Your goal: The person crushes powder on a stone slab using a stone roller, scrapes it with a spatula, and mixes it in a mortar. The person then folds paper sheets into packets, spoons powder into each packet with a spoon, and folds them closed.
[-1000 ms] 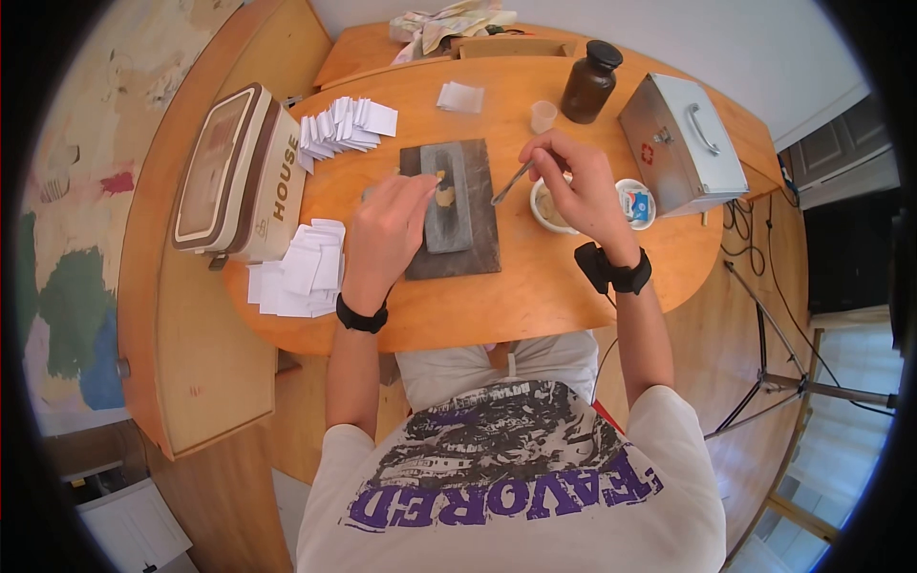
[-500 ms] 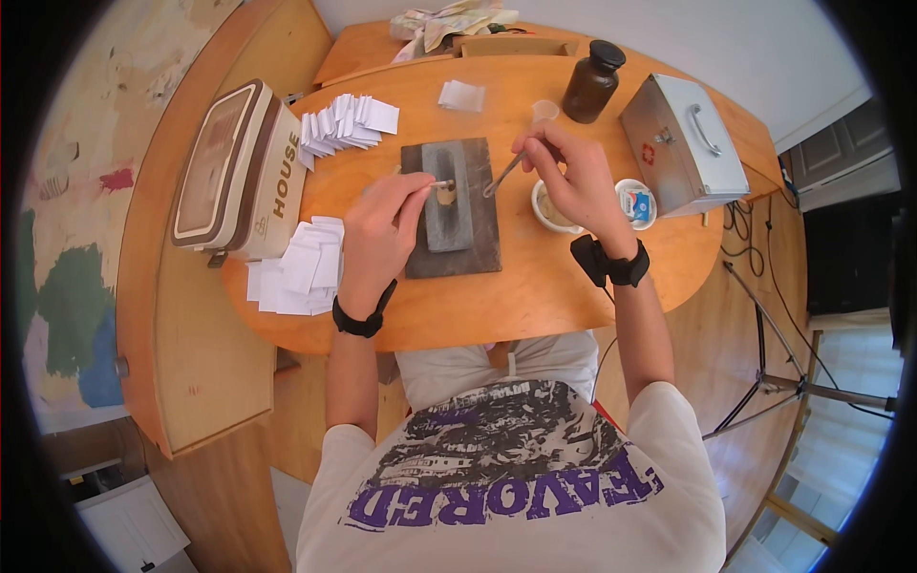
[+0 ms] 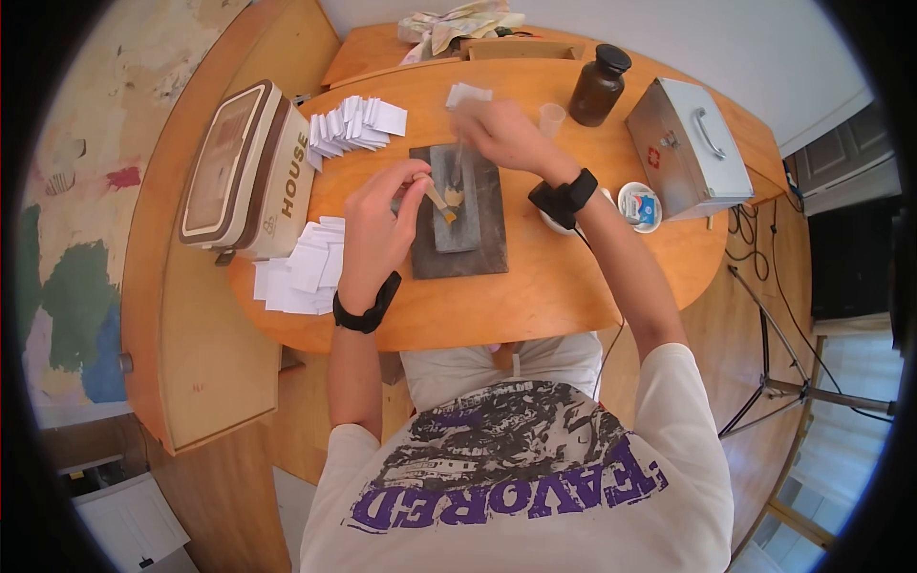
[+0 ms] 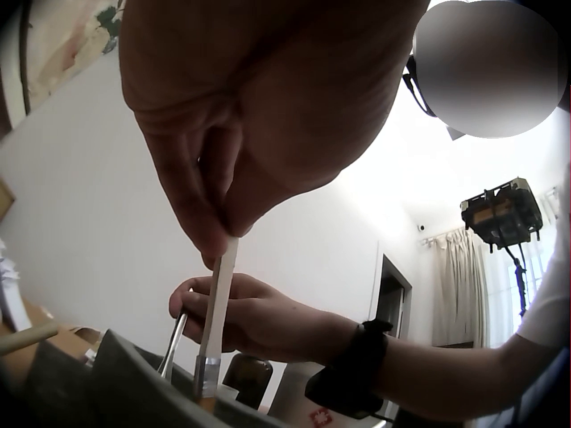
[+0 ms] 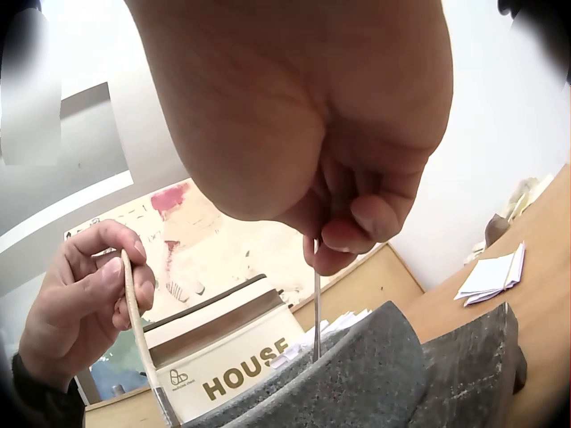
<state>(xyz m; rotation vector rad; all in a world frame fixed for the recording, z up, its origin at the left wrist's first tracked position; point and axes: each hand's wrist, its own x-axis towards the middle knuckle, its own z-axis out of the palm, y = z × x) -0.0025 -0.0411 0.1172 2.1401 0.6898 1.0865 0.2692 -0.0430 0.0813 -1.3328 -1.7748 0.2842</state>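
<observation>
The grey stone trough [image 3: 457, 241], with a little tan powder [image 3: 454, 199] in it, sits on a dark board [image 3: 494, 229]. The left hand [image 3: 375, 229] pinches a small brush [image 3: 435, 197], its tip now turned toward the person. The right hand [image 3: 503, 137] has come over, gripping a thin metal tool [image 5: 317, 312], so both tools look close enough to reach the powder.

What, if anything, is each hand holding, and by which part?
The left hand pinches a small brush near the upper end of its handle. The right hand pinches a thin metal tool by its upper part.
</observation>
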